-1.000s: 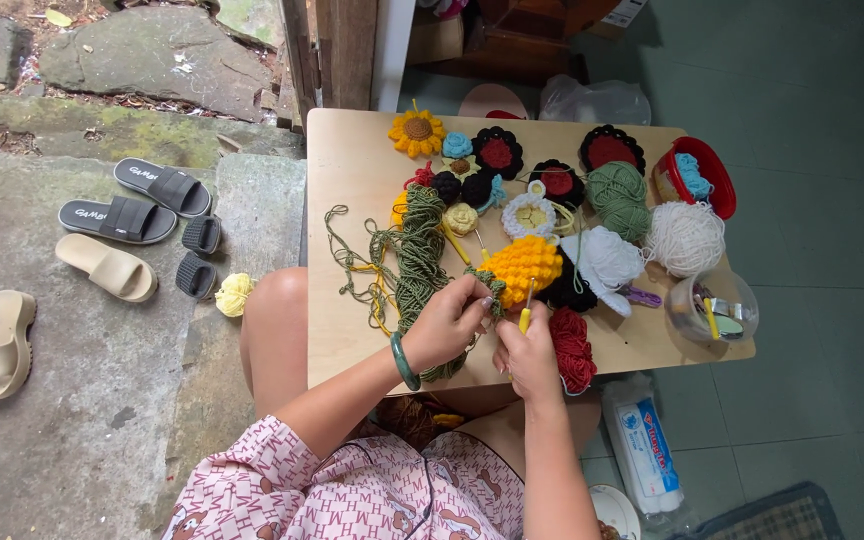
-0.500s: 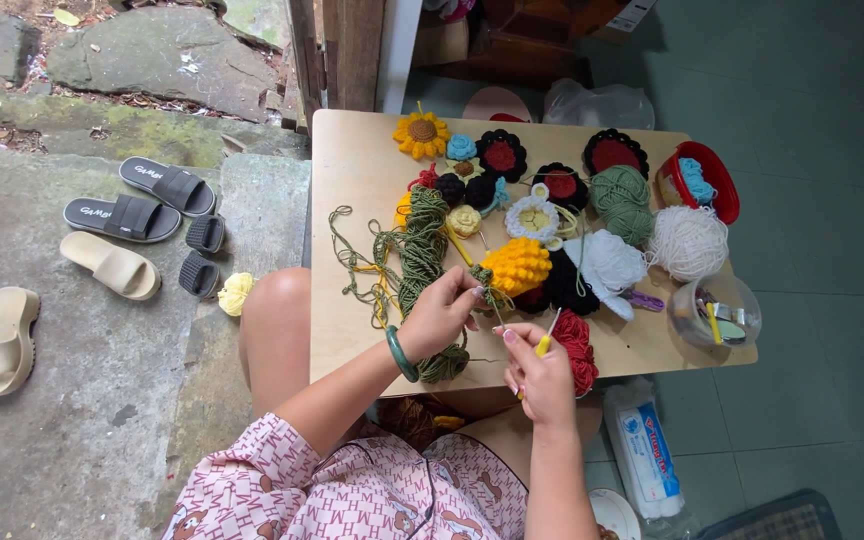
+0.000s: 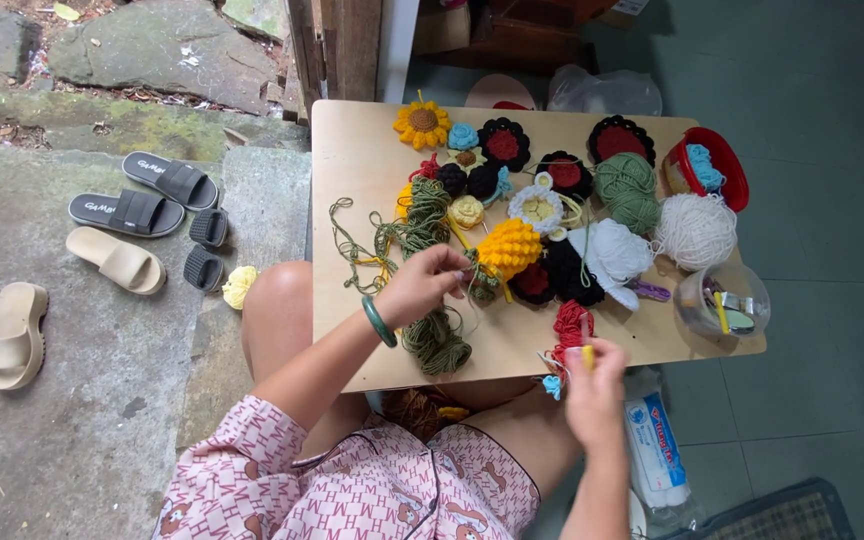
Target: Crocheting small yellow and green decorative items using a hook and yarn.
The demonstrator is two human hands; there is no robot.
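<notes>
bare table [image 3: 352, 150] at left edge, crochet flowers [image 3: 502, 145] and yarn balls [image 3: 694, 230] crowding the right

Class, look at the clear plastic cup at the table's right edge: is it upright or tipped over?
Upright. The clear cup stands on its base on the table, mouth facing up, with small tools resting inside.

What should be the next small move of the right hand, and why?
Probably the right hand should bring its yellow hook back toward the yellow crochet piece. It is at the near table edge, away from the work, while the left hand pinches green yarn beside that piece.
</notes>
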